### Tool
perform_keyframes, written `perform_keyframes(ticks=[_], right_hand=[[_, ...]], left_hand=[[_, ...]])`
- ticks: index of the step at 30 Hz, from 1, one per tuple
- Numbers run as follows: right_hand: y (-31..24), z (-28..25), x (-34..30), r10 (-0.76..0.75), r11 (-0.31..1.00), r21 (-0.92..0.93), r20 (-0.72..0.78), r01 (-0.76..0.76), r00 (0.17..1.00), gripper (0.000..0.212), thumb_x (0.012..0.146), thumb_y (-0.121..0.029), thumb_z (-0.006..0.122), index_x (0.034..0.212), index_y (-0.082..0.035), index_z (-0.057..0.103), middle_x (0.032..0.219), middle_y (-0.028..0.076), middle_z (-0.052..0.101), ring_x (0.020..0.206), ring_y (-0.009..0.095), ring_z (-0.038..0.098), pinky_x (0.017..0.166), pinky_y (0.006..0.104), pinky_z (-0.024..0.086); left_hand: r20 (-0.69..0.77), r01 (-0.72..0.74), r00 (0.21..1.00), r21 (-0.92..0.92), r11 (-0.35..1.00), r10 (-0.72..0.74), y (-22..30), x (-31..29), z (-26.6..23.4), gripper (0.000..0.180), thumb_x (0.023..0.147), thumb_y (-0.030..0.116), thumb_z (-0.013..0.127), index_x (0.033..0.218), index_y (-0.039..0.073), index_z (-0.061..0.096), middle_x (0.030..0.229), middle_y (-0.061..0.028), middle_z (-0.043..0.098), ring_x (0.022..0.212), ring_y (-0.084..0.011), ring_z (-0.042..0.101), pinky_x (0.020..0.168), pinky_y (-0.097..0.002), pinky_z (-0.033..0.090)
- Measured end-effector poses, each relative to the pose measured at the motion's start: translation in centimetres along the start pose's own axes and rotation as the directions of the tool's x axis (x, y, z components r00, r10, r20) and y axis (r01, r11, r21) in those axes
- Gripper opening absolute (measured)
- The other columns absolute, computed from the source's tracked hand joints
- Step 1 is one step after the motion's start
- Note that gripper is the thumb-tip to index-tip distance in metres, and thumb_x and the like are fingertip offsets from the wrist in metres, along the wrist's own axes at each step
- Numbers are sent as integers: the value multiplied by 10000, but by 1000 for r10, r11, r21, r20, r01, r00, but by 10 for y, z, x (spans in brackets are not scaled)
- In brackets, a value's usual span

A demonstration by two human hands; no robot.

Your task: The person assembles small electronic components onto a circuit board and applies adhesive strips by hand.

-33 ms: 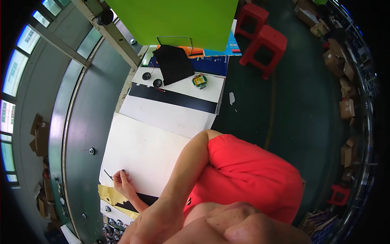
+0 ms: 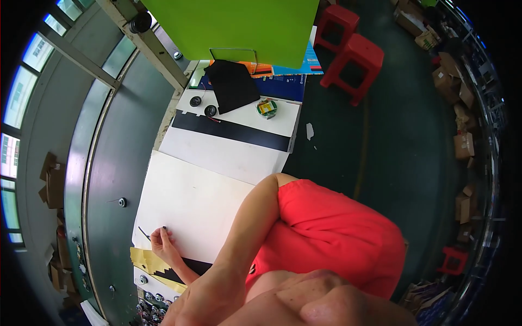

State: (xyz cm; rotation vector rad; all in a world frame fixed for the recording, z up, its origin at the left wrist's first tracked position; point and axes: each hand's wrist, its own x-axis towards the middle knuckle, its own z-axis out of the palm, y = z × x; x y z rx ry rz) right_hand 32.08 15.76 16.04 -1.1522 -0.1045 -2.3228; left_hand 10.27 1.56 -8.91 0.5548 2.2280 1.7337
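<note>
My left hand is over the white sheet at the table's left edge, with fingertips pinched on a small black piece. Beside those fingers a thin dark strip slants across the sheet. Torn yellow paper lies just below this hand. My bent right arm comes out of a red sleeve and crosses above the left forearm. Close to the camera, my right hand blurs into the lower edge and its fingers are hidden.
Two black round parts with wires, a black sheet and a round green circuit board lie at the far end. A green panel stands behind. Several small round parts crowd the lower left. Red stools stand right.
</note>
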Motion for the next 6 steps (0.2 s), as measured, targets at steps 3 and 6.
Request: perform_keyframes(ticks=[3, 6], right_hand=[[0, -5, 1, 20, 999, 35, -27, -19, 999, 451, 1059, -210, 453, 1460, -4, 426, 1469, 106, 484, 1350, 181, 449, 1153, 339, 312], [0, -12, 1, 21, 999, 25, 11, -22, 1000, 469, 1062, -238, 460, 1473, -18, 411, 1474, 119, 477, 1362, 174, 439, 1163, 337, 304]], left_hand=[[1, 8, 1000, -36, 999, -8, -4, 0, -2, 121, 978, 149, 655, 939, 37, 640, 807, -13, 648, 649, -41, 558, 530, -170, 406], [-7, 17, 1000, -2, 1000, -17, 0, 0, -2, 116, 977, 149, 656, 951, 36, 644, 800, -15, 648, 649, -44, 561, 528, -173, 410]])
